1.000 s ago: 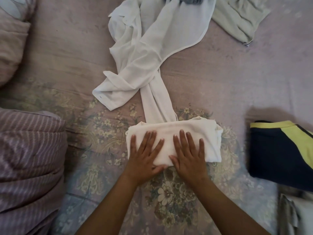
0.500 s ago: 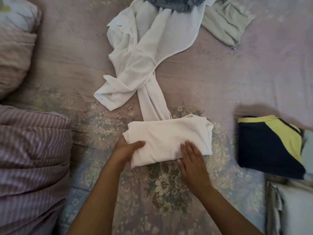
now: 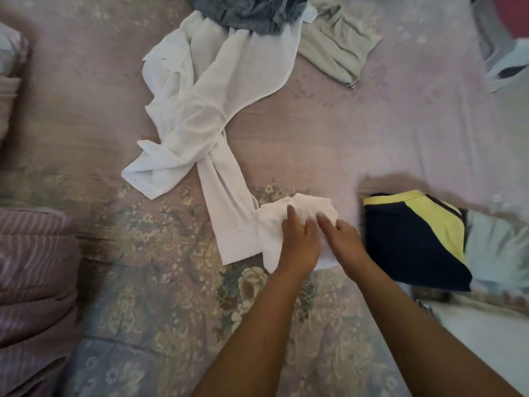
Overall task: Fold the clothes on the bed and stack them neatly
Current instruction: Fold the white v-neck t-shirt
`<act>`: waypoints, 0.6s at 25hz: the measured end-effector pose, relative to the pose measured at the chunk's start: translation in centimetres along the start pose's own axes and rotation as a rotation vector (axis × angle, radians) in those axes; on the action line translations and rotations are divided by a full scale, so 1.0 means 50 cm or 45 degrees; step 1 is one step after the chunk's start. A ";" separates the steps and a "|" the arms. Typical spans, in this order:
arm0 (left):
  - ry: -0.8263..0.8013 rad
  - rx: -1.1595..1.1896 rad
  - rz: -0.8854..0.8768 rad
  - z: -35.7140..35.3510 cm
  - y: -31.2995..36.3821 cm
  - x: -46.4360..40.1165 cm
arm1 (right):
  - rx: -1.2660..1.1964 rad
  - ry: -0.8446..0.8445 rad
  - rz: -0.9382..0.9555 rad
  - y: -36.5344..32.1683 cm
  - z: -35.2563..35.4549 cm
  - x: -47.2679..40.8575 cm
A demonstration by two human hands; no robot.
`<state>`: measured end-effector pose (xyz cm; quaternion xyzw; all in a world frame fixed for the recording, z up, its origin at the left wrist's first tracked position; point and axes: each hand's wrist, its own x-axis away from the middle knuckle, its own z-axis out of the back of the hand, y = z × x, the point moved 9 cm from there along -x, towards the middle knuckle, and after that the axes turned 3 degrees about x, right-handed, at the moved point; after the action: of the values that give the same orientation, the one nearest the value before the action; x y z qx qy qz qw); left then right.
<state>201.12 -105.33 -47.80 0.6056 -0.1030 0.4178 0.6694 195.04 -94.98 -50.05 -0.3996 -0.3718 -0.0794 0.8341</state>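
Head view: both hands (image 3: 320, 239) now grip the folded white garment (image 3: 274, 224), shifted right beside the navy-yellow stack (image 3: 412, 239).

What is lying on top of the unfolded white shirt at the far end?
A crumpled grey garment covers the white shirt's far end; the shirt's top edge beneath it is hidden.

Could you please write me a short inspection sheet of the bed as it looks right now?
Surface: floral bedsheet, wrinkled.
Job's things: small white garment bunched under both hands; folded navy and yellow garment to its right; long white shirt spread unfolded; grey garment and pale green garment heaped at the far edge.
Clutter: striped pillow at left.
Grippers: left hand and right hand both grip the white garment.
Cables: nothing seen.
Surroundings: blurred objects at top right, cannot tell what.
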 end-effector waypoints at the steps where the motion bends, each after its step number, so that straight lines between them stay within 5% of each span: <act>1: 0.142 -0.084 -0.138 0.028 0.002 0.012 | 0.064 0.012 0.049 -0.006 0.002 -0.007; 5: 0.592 -0.610 -0.708 0.106 -0.006 0.078 | -0.188 -0.069 0.148 -0.013 -0.035 -0.013; 9: 0.373 -1.108 -0.772 0.040 -0.051 0.063 | 0.133 0.194 0.090 0.032 -0.012 -0.016; 12: 0.415 -1.064 -0.748 0.062 -0.036 0.034 | 0.493 0.251 0.490 -0.006 -0.019 0.016; 15: 0.410 -1.220 -0.995 0.049 -0.023 0.017 | 0.759 0.101 0.750 -0.016 -0.086 0.015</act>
<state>203.35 -107.08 -47.49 0.1618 0.0519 0.1361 0.9760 197.61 -98.51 -50.77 -0.2267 -0.2160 0.2580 0.9140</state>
